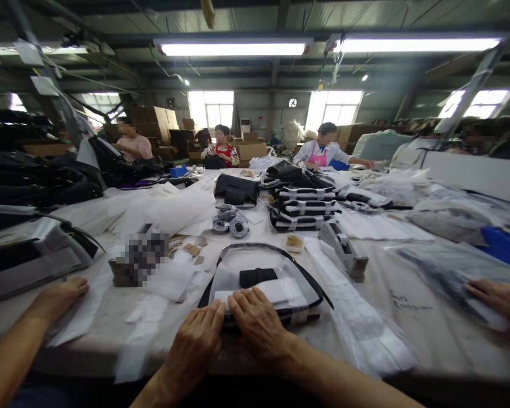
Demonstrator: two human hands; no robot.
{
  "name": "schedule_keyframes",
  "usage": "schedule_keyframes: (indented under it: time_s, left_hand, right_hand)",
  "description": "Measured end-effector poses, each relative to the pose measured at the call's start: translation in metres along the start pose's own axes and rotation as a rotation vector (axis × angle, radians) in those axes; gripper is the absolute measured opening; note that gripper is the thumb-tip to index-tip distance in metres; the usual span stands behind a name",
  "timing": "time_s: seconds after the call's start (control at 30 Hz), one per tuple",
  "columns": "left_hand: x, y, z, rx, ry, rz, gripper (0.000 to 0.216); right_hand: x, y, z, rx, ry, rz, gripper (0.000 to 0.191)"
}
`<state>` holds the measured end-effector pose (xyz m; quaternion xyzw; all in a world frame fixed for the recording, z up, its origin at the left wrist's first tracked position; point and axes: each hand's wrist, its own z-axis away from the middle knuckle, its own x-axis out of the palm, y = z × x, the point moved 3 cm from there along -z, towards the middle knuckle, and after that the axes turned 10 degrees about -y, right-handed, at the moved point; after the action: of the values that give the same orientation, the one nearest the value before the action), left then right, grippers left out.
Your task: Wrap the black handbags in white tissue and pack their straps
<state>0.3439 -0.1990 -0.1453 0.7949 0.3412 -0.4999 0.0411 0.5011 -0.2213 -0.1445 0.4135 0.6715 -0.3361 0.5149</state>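
Note:
A black bag (259,277) with a thin black strap (255,247) looped around it lies flat at the table's near edge, with white wrapping paper (280,290) over its front. My left hand (195,340) rests at the bag's near left edge, fingers bent and pressed onto the paper-covered edge. Touching it on the right, my right hand (259,323) lies flat on the white paper, fingers stretched out and close together. What is under my palms is hidden.
A co-worker's hand (57,296) rests on paper at the left, another person's hand (499,299) on a plastic bag at the right. A tape dispenser (344,249), grey strap rolls (232,222) and stacked black bags (301,201) lie beyond. Several people sit at the far side.

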Motion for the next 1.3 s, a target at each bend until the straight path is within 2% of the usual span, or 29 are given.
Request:
schedule_keyframes:
  time_s: [0.1, 0.2, 0.33, 0.47, 0.53, 0.57, 0.63, 0.67, 0.77, 0.87, 0.97, 1.07, 1.17, 1.3]
  left_hand:
    - [-0.007, 0.004, -0.004, -0.046, -0.004, -0.010, 0.054]
    - [-0.010, 0.008, -0.007, -0.061, -0.005, -0.051, 0.054]
    - [-0.008, 0.009, -0.004, -0.030, 0.124, -0.061, 0.036]
    - [0.001, 0.010, 0.009, -0.025, 0.155, 0.046, 0.037]
    - [0.003, 0.012, 0.014, -0.013, 0.150, 0.080, 0.039]
    - [0.004, 0.013, 0.017, -0.015, 0.151, 0.093, 0.039]
    - [0.005, 0.013, 0.019, -0.029, 0.154, 0.112, 0.039]
    - [0.005, 0.014, 0.020, -0.034, 0.154, 0.118, 0.038]
    - [0.009, 0.014, 0.023, -0.049, 0.153, 0.127, 0.038]
    - [0.015, 0.014, 0.026, -0.060, 0.121, 0.120, 0.039]
    - [0.018, 0.014, 0.028, -0.061, 0.097, 0.107, 0.038]
    - [0.017, 0.014, 0.028, -0.057, 0.119, 0.105, 0.036]
    - [0.017, 0.013, 0.028, -0.050, 0.126, 0.117, 0.037]
    - [0.020, 0.012, 0.032, -0.071, 0.095, 0.140, 0.038]
  right_hand:
    - [-0.008, 0.003, -0.003, -0.017, -0.041, 0.025, 0.028]
    - [-0.018, 0.004, -0.006, -0.028, -0.101, -0.003, 0.030]
    - [-0.024, -0.001, -0.007, 0.000, -0.199, -0.073, 0.033]
    - [-0.039, 0.008, -0.007, 0.005, -0.315, -0.226, 0.040]
    - [-0.055, 0.032, -0.008, 0.028, -0.297, -0.366, 0.044]
    - [-0.064, 0.052, -0.010, 0.074, -0.236, -0.421, 0.044]
    - [-0.076, 0.102, -0.013, 0.249, -0.133, -0.376, 0.035]
    - [-0.077, 0.128, -0.015, 0.320, -0.130, -0.309, 0.036]
    - [-0.062, 0.202, -0.014, 0.548, -0.280, -0.029, 0.041]
    - [-0.036, 0.247, -0.006, 0.650, -0.349, 0.035, 0.046]
    - [-0.013, 0.263, 0.003, 0.671, -0.375, 0.033, 0.041]
    - [-0.003, 0.266, 0.007, 0.662, -0.353, 0.024, 0.031]
    - [-0.009, 0.269, 0.010, 0.659, -0.274, 0.007, 0.029]
    - [-0.035, 0.270, 0.032, 0.657, -0.127, -0.021, 0.025]
